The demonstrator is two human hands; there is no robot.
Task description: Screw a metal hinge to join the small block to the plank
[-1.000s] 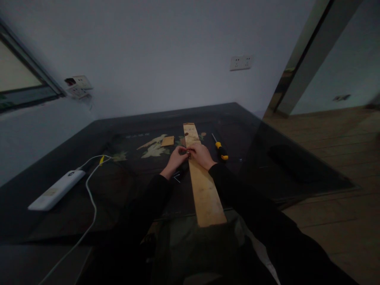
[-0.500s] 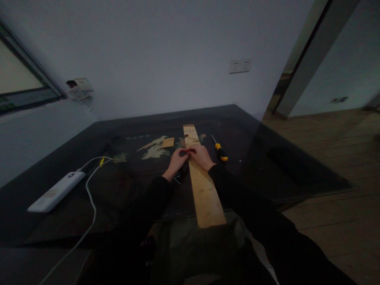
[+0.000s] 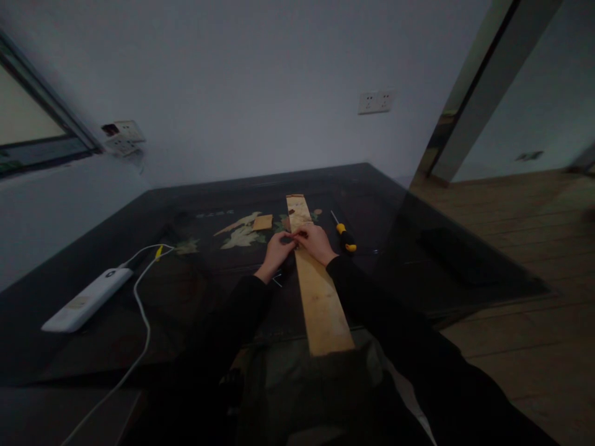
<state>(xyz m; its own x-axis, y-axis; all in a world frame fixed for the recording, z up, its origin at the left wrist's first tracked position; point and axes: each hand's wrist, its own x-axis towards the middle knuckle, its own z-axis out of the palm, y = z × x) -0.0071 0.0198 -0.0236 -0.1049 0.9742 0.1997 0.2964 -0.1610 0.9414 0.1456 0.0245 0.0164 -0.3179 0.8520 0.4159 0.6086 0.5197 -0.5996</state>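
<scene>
A long wooden board [image 3: 323,303] lies lengthwise on the dark table, its near end jutting over the front edge. My left hand [image 3: 277,249] is at the board's left edge, its fingertips pinched together. Across the board rests my right hand [image 3: 314,241], thumb and forefinger closed and meeting the left fingertips. Whatever the two hands pinch is too small and dark to make out. To the right lies a screwdriver [image 3: 344,234] with a yellow and black handle. A few small thin metal pieces [image 3: 277,280], perhaps screws or nails, lie beside my left wrist.
A small square wood piece [image 3: 263,222] lies left of the board's far end. On the table's left is a white power bank [image 3: 88,300] with a white cable [image 3: 145,319] trailing off the front. A dark flat object [image 3: 458,255] lies at the right. The wall [image 3: 260,93] stands behind.
</scene>
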